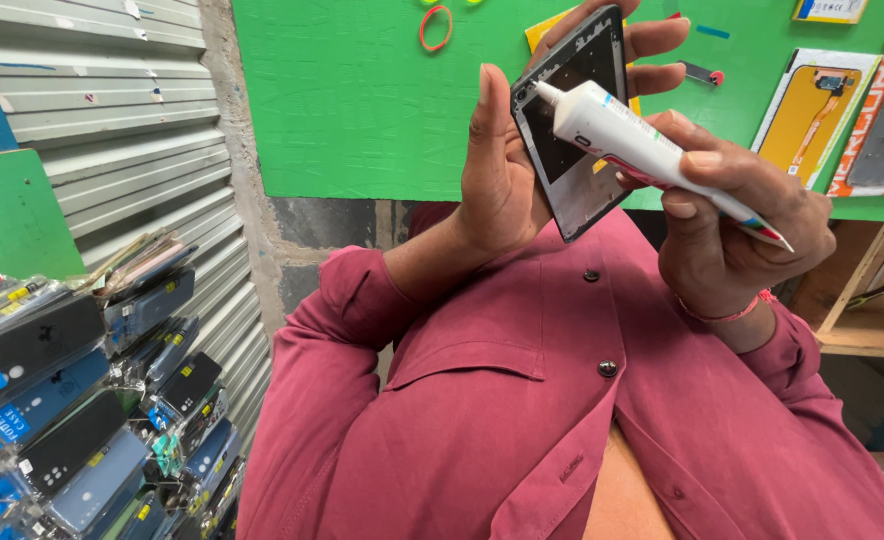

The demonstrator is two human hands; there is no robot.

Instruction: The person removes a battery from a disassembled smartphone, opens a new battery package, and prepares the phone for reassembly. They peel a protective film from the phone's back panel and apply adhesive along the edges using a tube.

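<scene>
Above the green bench (pixel 362 110), left hand (pixel 502 170) fingers clasp a dark rectangular phone frame (pixel 577 130) while right hand (pixel 742 220) fingers pinch a white glue tube (pixel 642 150), nozzle at the frame's top edge: gluing underway, seemingly needing a steady bead along the rim.

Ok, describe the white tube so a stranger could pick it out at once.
Start at the green board, then come down to the two hands in front of the maroon shirt. The right hand grips the white tube, its nozzle against the dark phone frame in the left hand. It is the only tube there.

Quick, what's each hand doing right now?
Left hand: closed on a phone frame.
Right hand: closed on a white tube, nozzle at the frame.
</scene>
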